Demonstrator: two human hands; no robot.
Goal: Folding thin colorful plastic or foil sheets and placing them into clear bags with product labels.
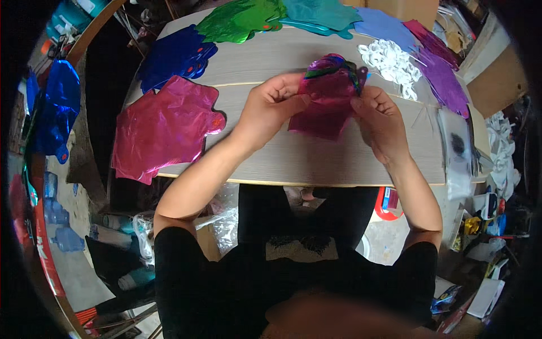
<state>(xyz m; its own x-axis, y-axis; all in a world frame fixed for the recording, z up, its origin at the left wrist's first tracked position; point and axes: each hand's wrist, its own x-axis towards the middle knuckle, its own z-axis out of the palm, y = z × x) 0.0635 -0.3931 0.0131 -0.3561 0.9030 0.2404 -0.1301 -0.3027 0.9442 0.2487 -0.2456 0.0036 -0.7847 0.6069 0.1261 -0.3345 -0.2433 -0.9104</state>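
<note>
Between my two hands, above the table (243, 62), is a flat, uninflated magenta foil balloon (330, 104) with a dark green and blue patterned part along its top. My left hand (274, 104) pinches its left edge between thumb and fingers. On the opposite edge, my right hand (381, 116) grips it with thumb and curled fingers. A stack of pink foil balloons (164, 124) lies to the left of my left forearm. Beyond my right hand sits a heap of small white plastic pieces (389, 62).
Around the table's far edge lie dark blue (178, 59), green (243, 20), teal (322, 16), light blue (384, 28) and purple (443, 79) foil stacks. Clear plastic bags (457, 147) hang over the right edge. Blue foil (59, 110) hangs at far left.
</note>
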